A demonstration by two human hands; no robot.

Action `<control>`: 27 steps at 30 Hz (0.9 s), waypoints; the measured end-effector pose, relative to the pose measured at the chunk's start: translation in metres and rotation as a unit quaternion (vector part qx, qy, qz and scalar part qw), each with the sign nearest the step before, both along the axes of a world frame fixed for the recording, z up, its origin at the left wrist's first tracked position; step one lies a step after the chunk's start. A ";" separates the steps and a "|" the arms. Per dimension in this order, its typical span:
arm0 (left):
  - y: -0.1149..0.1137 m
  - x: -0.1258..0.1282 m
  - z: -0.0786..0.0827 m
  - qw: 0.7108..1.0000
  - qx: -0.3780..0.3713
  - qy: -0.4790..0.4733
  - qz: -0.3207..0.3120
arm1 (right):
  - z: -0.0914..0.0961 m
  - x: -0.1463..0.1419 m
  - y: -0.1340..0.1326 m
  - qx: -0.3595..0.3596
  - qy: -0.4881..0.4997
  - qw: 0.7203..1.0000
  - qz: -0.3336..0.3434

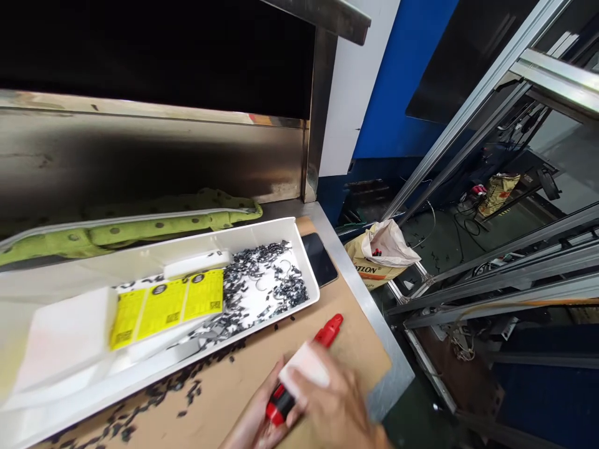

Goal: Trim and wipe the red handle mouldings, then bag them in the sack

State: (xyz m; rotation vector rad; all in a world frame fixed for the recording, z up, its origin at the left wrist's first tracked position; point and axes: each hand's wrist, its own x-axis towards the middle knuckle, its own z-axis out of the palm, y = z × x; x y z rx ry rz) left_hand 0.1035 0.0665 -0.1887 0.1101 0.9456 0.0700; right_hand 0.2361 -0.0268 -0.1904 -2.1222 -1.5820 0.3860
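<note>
Bench corner, low in the view. The right hand [334,405] is curling over a small white block [305,369] and pressing it against a red tool [304,368] lying on the cardboard sheet [262,368], close to the front edge of the bench. The left hand [250,424] is gripping the tool's near end, where the red body meets a black collar; the fingers are blurred, so the exact wrap is hard to read.

The tool is looking like light moulded plastic: stiff, smooth, probably a bit slick. The narrow red tip [333,325] is pointing away towards a dark phone [319,259] and looks the weakest part, so the thicker middle seems the sounder place to hold. The white block is looking light and possibly slightly soft; pinching it across its short sides should do.

Just beside, a long white tray [306,265] is holding a heap of small dark metal clips [262,290] and yellow labels [168,307]. Loose clips are lying scattered on the cardboard. A green dotted cloth [154,218] is lying behind the tray.
</note>
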 end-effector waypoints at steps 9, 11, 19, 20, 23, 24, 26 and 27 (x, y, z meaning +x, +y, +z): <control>0.010 -0.009 -0.014 0.996 -0.040 -0.067 -0.053 | -0.013 -0.001 -0.003 0.056 -0.014 0.997 -0.048; 0.013 -0.009 -0.019 0.994 -0.051 -0.075 -0.064 | -0.014 -0.002 -0.001 0.037 0.015 0.999 -0.034; 0.013 -0.006 -0.014 0.993 -0.002 -0.072 -0.093 | -0.011 0.003 -0.001 0.061 0.042 0.996 -0.058; 0.012 -0.005 -0.012 0.993 0.018 -0.059 -0.097 | -0.011 0.005 -0.002 0.051 0.035 0.995 -0.083; 0.009 -0.003 -0.002 0.981 0.132 -0.004 -0.145 | -0.011 0.012 -0.005 0.038 0.028 0.994 -0.099; 0.007 -0.003 0.001 0.967 0.184 0.010 -0.176 | -0.010 0.014 -0.007 0.036 0.033 0.996 -0.076; 0.005 -0.001 0.006 0.924 0.282 0.027 -0.257 | -0.009 0.015 -0.012 0.023 0.040 0.998 -0.044; 0.004 -0.001 0.007 0.900 0.323 0.035 -0.292 | -0.008 0.015 -0.014 0.015 0.035 0.997 -0.061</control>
